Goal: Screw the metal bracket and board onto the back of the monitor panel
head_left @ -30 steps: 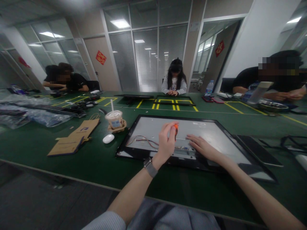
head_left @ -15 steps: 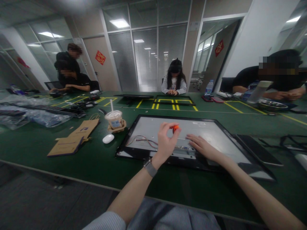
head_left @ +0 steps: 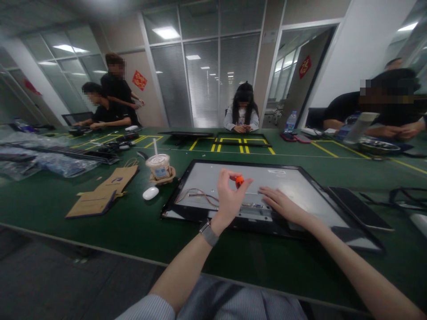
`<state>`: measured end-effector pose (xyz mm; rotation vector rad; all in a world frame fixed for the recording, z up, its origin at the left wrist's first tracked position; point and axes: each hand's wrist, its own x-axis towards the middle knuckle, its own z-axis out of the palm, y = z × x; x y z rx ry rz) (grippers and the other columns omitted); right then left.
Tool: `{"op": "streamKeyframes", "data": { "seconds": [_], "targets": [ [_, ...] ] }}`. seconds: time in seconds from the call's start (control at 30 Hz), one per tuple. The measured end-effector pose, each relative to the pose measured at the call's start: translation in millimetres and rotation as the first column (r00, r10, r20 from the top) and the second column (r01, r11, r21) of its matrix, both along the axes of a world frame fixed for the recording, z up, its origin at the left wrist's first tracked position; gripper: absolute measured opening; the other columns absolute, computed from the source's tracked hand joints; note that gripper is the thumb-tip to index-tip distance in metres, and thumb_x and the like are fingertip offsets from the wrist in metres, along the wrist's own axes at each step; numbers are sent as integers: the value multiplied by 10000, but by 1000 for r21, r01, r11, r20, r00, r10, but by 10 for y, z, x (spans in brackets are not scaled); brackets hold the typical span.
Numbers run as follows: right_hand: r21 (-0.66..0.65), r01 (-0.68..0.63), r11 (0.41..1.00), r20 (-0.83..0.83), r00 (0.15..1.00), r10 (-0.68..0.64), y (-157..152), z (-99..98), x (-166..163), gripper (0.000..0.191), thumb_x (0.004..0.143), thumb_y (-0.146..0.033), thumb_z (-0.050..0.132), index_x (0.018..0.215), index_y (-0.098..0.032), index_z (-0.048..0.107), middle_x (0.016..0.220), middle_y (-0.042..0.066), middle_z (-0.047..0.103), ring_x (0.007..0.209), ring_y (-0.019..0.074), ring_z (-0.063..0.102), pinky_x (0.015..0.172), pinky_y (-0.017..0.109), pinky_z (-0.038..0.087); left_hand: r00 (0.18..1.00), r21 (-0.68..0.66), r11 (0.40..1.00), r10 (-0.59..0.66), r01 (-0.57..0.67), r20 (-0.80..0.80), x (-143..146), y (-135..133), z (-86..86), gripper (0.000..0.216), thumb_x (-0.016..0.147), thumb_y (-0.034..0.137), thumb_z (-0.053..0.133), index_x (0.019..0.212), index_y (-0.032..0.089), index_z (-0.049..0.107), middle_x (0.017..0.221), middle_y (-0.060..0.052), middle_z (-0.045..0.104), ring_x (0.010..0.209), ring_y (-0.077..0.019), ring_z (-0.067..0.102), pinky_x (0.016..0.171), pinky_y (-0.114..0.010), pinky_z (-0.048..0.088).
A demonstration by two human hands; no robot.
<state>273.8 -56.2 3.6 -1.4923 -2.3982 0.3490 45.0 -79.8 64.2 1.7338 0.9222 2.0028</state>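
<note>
My left hand (head_left: pixel 230 195) is above the middle of an opened monitor panel (head_left: pixel 207 175). Its fingers curl round the orange handle of what looks like a screwdriver (head_left: pixel 239 181); the thumb sticks out to the right, and the tool's lower part cannot be made out. Flat on the grey back of the panel, my right hand (head_left: pixel 282 204) rests with its fingers stretched out, just right of the tool. Near both hands, a metal strip with connectors (head_left: pixel 255 212) runs along the panel's near edge. Thin cables (head_left: pixel 203 195) lie on the panel's left side.
Left of the panel stand a lidded drink cup (head_left: pixel 159 168) with a straw, a white mouse (head_left: pixel 151 193) and brown paper bags (head_left: pixel 103 189). A dark flat slab (head_left: pixel 358 206) and black cables (head_left: pixel 400 195) lie to the right. Other people sit across the green table (head_left: pixel 133 235).
My left thumb and fingers have shifted on the orange handle, the thumb now pointing out more. My right hand stays put. At the far left, a standing person has moved right.
</note>
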Motion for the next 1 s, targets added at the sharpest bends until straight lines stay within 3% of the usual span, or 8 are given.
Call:
{"op": "streamKeyframes", "data": {
  "seconds": [0.23,0.67,0.8,1.0],
  "targets": [
    [9,1,1000,4,1000,-1,1,-6,1,601,975,-567,229,1381,-230,517,1484,110,456,1391,279,360,1143,551,216,996,30,998,-49,51,-73,-8,-24,28,72,899,255,593,878,186,596,854,-26,555,783,-151,523,743,-292,441],
    [23,2,1000,-1,1000,-2,24,-39,15,586,976,-568,238,1372,-246,524,1479,100,466,1388,277,367,1139,555,221,987,-47,991,-133,129,-92,-13,-57,28,240,980,290,452,1004,190,669,900,-57,612,825,-163,586,737,-292,478],
    [33,5,999,2,1000,-5,32,-52,18,589,977,-570,230,1374,-247,522,1479,100,466,1386,276,370,1140,558,214,975,-73,977,-204,199,-82,3,-49,-9,300,1004,300,376,1071,193,647,1012,-92,674,928,-190,621,809,-334,496],
    [32,-11,999,-3,1000,11,31,-54,20,591,977,-573,235,1375,-242,520,1476,104,468,1389,276,365,1138,559,216,976,-36,986,-165,161,-145,-3,-55,6,232,974,268,460,1067,202,662,974,-77,684,925,-197,619,846,-362,488]
  ]
}}
